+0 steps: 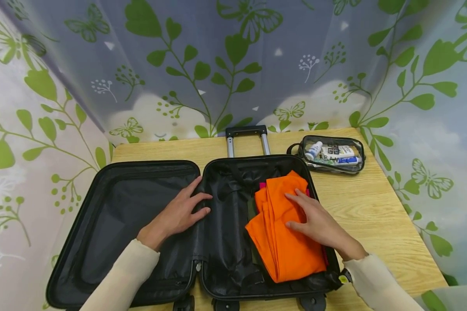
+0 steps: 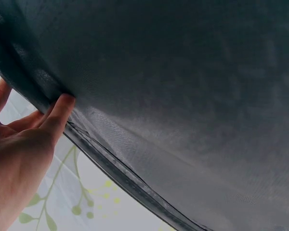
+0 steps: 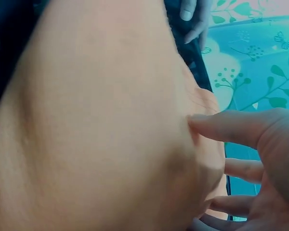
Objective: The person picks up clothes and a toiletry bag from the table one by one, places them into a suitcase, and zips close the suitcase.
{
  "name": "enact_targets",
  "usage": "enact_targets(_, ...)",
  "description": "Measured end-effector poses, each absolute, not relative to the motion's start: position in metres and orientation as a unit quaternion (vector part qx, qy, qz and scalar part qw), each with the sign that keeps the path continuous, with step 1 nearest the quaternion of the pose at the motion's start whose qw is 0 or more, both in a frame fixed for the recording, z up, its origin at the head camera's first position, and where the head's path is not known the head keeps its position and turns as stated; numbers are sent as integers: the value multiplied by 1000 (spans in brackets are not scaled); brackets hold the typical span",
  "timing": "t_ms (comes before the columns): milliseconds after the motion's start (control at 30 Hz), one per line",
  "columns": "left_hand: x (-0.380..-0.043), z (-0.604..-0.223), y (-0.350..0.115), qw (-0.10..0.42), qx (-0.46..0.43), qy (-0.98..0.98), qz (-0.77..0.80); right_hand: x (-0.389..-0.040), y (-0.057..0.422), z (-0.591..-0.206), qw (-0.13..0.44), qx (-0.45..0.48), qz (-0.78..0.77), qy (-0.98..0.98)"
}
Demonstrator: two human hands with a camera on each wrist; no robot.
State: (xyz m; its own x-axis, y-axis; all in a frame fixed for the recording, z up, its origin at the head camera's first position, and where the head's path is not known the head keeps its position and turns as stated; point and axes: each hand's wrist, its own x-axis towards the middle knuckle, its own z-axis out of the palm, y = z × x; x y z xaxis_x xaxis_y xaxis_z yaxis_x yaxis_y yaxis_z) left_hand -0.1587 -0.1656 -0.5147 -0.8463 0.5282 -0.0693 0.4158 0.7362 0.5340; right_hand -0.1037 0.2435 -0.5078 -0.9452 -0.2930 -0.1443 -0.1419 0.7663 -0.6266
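An open black suitcase [image 1: 225, 224] lies flat with its two halves side by side. Folded orange cloth [image 1: 292, 242], perhaps a garment, sits at the right side of the right half, over darker and pink pieces that show only at its edges. My right hand [image 1: 319, 220] rests on this cloth with spread, slightly bent fingers; in the right wrist view the thumb [image 3: 231, 126] touches the cloth. My left hand [image 1: 179, 211] reaches over the hinge between the halves, fingers apart. In the left wrist view its fingertips [image 2: 65, 103] touch the dark lining by the zipped edge.
A clear toiletry bag [image 1: 334, 155] with black trim, holding bottles and tubes, lies behind the suitcase at the right. The extended trolley handle [image 1: 246, 130] points to the back. Wooden tabletop [image 1: 377, 216] shows at the right, and patterned curtains [image 1: 257, 65] hang around.
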Motion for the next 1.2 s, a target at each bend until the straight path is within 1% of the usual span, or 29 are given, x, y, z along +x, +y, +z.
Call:
enact_targets(267, -158, -515, -166, 113, 251, 926, 257, -106, 253, -496, 99, -118, -370, 916)
enact_targets(500, -159, -514, -166, 113, 252, 926, 257, -112, 265, -486, 92, -76, -414, 903)
enact_targets(833, -158, -516, -165, 105, 256, 927, 254, -124, 280, -480, 101, -47, -444, 889)
enact_targets(933, -157, -515, -166, 109, 253, 927, 254, -128, 285, -480, 105, -30, -461, 880)
enact_targets(1200, -157, -517, -166, 109, 251, 927, 258, -147, 307, -476, 110, 6, -500, 859)
